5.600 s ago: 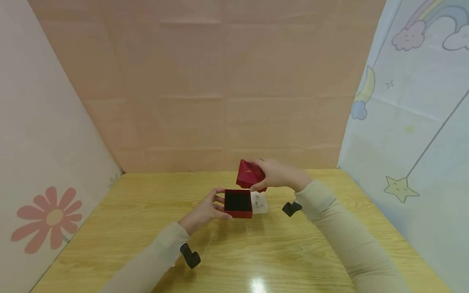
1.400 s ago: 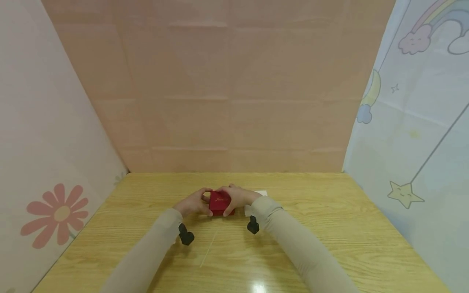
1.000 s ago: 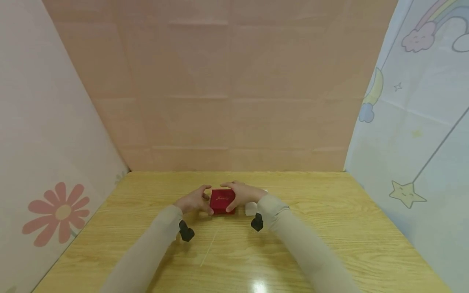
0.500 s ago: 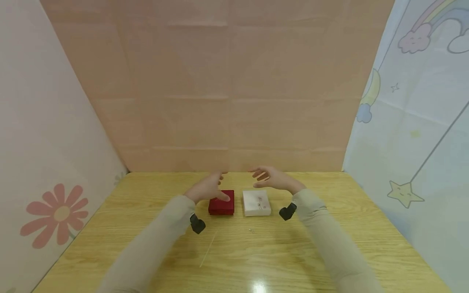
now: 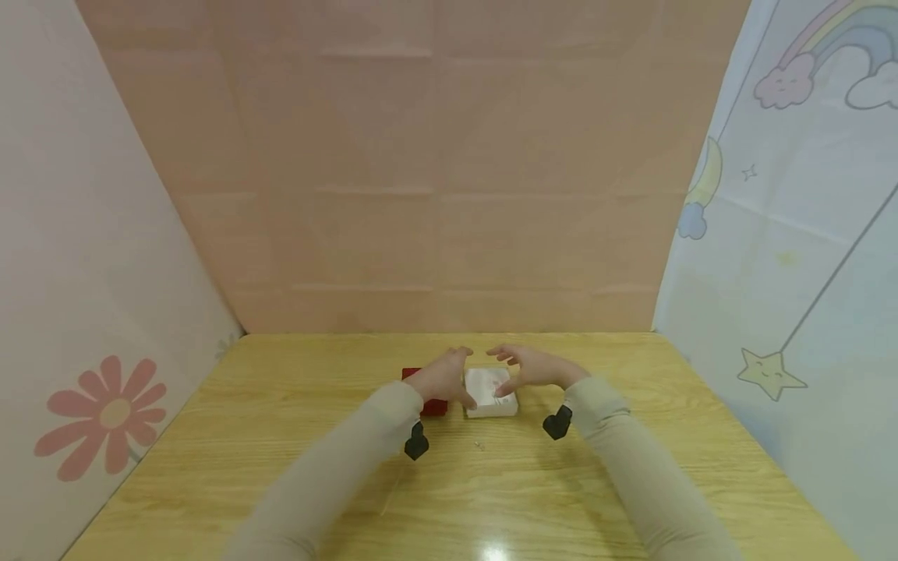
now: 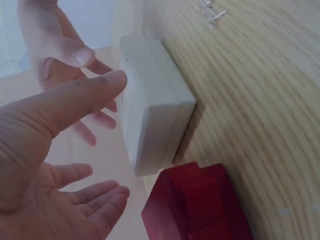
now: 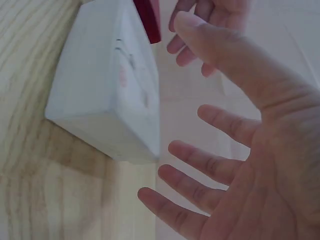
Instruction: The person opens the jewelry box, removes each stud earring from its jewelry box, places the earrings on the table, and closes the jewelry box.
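A white box (image 5: 482,383) with a small printed design lies on the wooden table. My left hand (image 5: 445,377) hovers by its left side, fingers spread and thumb apart, holding nothing. From the other side my right hand (image 5: 539,368) hovers over the box's right part, thumb and fingers parted; in the right wrist view its fingers (image 7: 185,187) are apart from the box. Left of the white box sits a red box (image 5: 436,407), lid on, partly hidden under my left hand. A bow-like trim (image 6: 202,200) shows on its side in the left wrist view.
Small silvery pieces (image 6: 212,14), one cross-shaped, lie on the wooden table (image 5: 596,499) in front of the white box. A thin pale line (image 5: 390,499) marks the tabletop. Cloth-like walls (image 5: 435,195) enclose the back and sides.
The red lid, earlier lifted in my right hand, now sits on its box. Both hands have let go of the red box and shifted right, to either side of the white box.
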A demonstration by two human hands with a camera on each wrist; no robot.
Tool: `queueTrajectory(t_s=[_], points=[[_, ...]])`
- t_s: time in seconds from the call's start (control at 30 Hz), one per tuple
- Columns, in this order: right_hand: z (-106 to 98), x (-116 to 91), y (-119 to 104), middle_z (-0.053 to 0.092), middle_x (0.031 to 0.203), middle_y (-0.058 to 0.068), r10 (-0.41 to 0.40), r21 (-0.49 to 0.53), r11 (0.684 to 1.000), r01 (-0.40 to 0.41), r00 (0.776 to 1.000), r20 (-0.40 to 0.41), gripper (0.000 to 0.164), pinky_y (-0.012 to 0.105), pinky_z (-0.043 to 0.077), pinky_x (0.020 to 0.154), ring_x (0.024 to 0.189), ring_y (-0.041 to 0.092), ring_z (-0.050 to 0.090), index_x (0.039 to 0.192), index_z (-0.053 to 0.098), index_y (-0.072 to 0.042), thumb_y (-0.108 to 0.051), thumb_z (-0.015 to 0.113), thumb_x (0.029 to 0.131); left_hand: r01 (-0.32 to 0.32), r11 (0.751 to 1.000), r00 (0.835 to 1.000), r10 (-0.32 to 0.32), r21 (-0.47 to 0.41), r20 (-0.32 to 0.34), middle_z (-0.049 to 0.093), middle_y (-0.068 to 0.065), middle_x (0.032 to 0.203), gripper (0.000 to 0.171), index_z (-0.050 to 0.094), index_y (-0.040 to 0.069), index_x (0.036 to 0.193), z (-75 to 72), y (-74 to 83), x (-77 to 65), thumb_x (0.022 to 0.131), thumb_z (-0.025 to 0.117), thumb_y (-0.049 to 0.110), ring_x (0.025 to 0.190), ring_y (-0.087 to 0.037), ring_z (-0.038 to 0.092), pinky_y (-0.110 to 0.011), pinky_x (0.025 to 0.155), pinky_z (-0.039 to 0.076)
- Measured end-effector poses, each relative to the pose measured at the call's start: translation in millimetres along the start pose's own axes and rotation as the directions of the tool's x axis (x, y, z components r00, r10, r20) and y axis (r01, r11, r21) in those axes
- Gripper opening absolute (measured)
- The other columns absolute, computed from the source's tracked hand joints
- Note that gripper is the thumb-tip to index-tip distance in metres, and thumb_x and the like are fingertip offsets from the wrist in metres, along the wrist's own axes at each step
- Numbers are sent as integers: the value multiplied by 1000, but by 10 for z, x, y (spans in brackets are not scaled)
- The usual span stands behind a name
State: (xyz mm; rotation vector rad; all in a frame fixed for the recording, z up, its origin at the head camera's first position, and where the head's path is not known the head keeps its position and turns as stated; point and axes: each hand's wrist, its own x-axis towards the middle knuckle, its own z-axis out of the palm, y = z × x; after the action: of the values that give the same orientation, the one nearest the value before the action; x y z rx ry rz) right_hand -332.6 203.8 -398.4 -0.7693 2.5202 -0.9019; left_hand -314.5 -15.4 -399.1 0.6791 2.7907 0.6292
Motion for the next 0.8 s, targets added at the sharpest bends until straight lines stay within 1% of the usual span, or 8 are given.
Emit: queueTrajectory(t_s=[0.13,0.23,0.37,0.47,0.57,0.7,0.77,0.8], points=[[72,24,33,31,143,17,49,-1,999,-49,999,11,93,57,33,96,129,39,31,144,29,-10,-33,80,70,16,998,1000,-17,61,7,36,-18,138,104,28,7,143,96,52,75,62,86,36,113,-24,49,-39,87,46],[122,50,43,32,142,16,71,-14,997,-71,997,22,95,52,35,95,126,34,35,144,28,-10,-29,82,68,23,993,999,-26,119,27,37,-18,136,105,27,5,143,143,101,122,62,85,37,111,-24,49,-38,84,48],[179,89,42,35,138,13,80,-77,994,-78,996,28,96,47,38,90,114,27,42,144,28,-10,-24,83,67,19,972,999,-31,236,45,43,-14,128,101,33,4,139,210,140,176,60,86,38,106,-22,47,-36,82,48],[213,110,32,37,135,12,93,-132,987,-89,995,28,97,45,39,89,109,24,42,144,28,-12,-25,84,65,25,954,998,-41,298,47,47,-10,117,94,41,4,132,272,146,203,58,87,37,99,-20,47,-34,80,47],[243,126,37,36,136,11,116,-176,978,-111,993,22,100,45,38,90,109,23,42,144,29,-15,-27,86,62,39,945,997,-56,324,44,47,-9,109,87,45,4,126,328,151,219,56,88,34,94,-20,47,-34,77,48],[270,148,49,37,134,11,126,-228,966,-120,992,11,100,44,39,90,107,21,43,144,29,-17,-29,86,62,64,935,996,-82,348,37,46,-9,107,87,45,3,124,354,166,215,55,89,33,91,-19,47,-35,73,49],[275,152,41,39,131,11,124,-244,962,-119,992,7,99,43,40,88,105,21,44,144,29,-17,-29,85,63,61,934,997,-77,353,30,45,-9,107,88,45,3,124,354,156,213,54,90,34,90,-19,47,-34,71,50],[276,150,37,39,131,10,123,-242,963,-117,992,9,98,43,40,88,104,21,44,143,29,-16,-28,85,64,55,937,997,-69,345,29,45,-9,107,88,45,3,124,349,150,209,54,90,33,90,-19,47,-34,71,49]])
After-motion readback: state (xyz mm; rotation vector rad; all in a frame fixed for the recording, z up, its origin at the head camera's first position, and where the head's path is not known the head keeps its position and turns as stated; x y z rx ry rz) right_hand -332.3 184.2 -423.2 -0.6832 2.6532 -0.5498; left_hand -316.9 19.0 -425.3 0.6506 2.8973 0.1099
